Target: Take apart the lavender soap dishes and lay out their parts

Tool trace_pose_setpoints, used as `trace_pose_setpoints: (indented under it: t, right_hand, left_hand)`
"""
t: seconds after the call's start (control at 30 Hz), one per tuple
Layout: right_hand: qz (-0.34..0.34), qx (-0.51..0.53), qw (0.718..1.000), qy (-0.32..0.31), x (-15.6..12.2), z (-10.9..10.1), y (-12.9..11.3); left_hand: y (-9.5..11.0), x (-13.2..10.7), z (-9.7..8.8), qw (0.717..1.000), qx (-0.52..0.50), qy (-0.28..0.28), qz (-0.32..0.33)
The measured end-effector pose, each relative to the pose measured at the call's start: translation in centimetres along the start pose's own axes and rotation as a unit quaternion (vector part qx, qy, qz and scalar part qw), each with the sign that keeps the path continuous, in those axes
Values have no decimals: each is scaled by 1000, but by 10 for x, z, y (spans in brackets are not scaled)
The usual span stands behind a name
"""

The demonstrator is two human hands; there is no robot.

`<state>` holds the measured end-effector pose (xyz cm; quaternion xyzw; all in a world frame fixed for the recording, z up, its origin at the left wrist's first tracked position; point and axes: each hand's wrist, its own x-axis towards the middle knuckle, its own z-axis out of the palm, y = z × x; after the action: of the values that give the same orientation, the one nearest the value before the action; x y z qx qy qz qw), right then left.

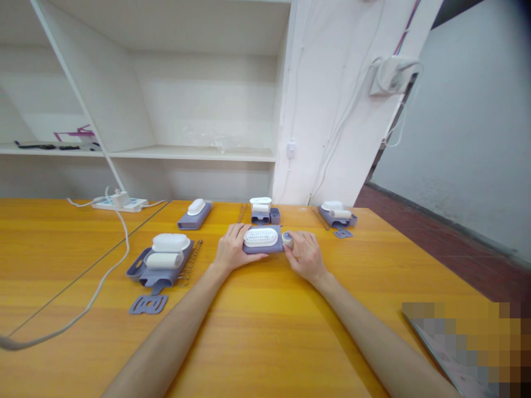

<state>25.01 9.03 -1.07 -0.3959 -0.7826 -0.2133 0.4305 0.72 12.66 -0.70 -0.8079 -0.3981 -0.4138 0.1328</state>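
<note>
Head view: your left hand (233, 249) grips the left end of a grey-purple case (274, 249), thumb along the near edge and fingers over the far side. An oval white bristle pad (261, 237) sits on the case's face, turned toward you. Your right hand (307, 257) pinches a small white roller (287, 241) with a grey-purple end, right at the case's right end; you cannot tell from here whether the two touch. Both hands work near the middle of the wooden table (265, 331).

Just beyond the case stands a group of parts, with a white roller lying before a white oval piece, a small grey-purple cup (275, 215) at its right and a coil spring (242, 213) at its left. Beyond your left hand, a closed grey-purple unit (188, 222) bears a white oval top. Nearer you on the left, an open grey-purple body (157, 276) carries a white oval and a thick white roller (164, 261), with a slotted flat plate (148, 304) in front and a second spring (193, 260) beside it. Far right lies another such set (338, 214), with its own slotted plate (343, 234). A power strip (120, 205) rests at the back left, below white shelving (199, 153).
</note>
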Motion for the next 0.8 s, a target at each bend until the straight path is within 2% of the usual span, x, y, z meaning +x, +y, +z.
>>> trace_pose_setpoints:
  t: [0.13, 0.43, 0.8]
  right_hand:
    - [32, -33, 998, -33, -2, 0, 3]
    - [136, -101, 985, -29, -5, 2, 11]
    - [184, -108, 977, -18, -4, 5, 14]
  left_hand:
    - [2, 1, -1, 1000, -2, -9, -15]
    - [4, 2, -2, 999, 5, -30, -33]
    - [5, 2, 0, 997, 15, -65, -44]
